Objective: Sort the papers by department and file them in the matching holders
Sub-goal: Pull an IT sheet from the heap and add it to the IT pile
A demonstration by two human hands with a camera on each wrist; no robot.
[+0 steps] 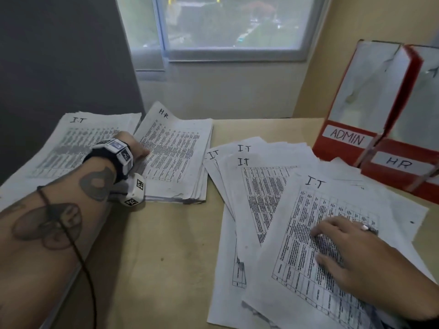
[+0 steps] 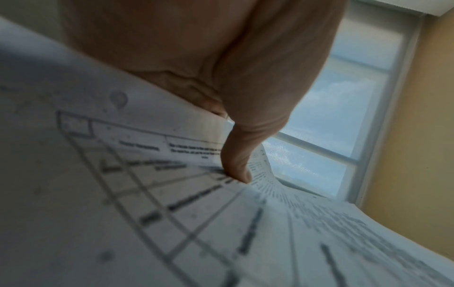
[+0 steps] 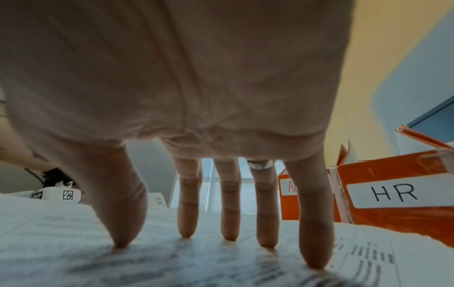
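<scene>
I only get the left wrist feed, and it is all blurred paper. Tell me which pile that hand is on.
Observer: The left hand grips the left edge of the HR stack.
Operator: Now report the other hand.
Observer: The right hand presses spread fingertips on a loose IT sheet.
Operator: Name the holders.
Observer: Two red ones stand at the right: the ADMIN holder and the HR holder.
</scene>
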